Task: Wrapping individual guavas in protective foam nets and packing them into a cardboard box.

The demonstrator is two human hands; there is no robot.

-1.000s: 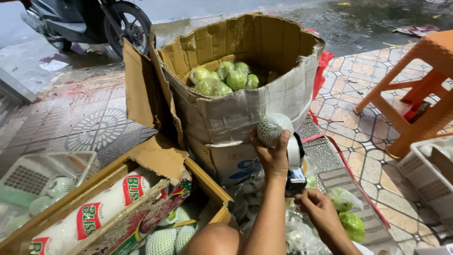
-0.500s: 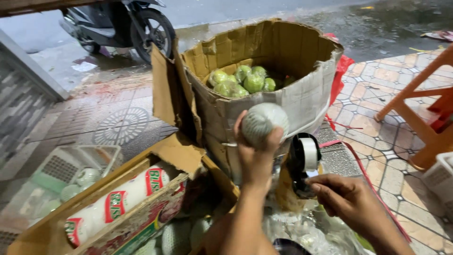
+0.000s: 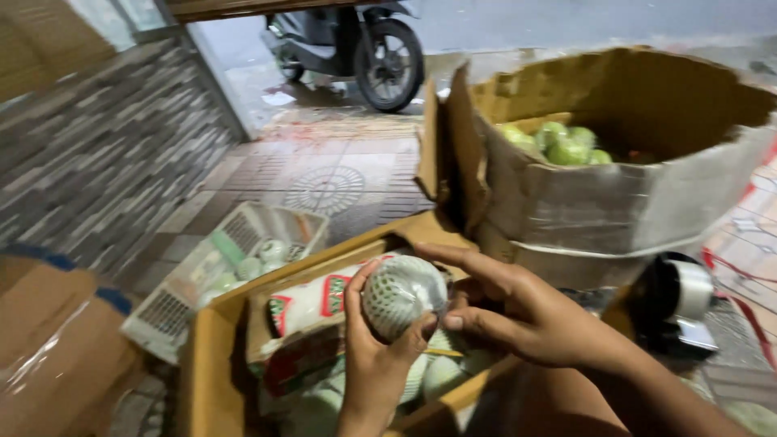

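Lowered: netted fruit [image 3: 402, 294], both hands, over red-green-labelled white package [image 3: 312, 301].

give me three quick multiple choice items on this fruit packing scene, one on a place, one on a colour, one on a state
1. Where is the scooter?
A. behind the boxes, at top
B. inside the tall box
C. under the hands

2. What colour is the loose fruit in the tall cardboard box?
A. red
B. green
C. purple

3. How is the netted fruit held?
A. lying alone on the floor
B. gripped by the left hand, right hand touching it
C. balanced on the tape dispenser

Key: 1 A, it stands on the pavement beyond the boxes; 2 B, the pile is pale green; 3 B, both hands meet on it.
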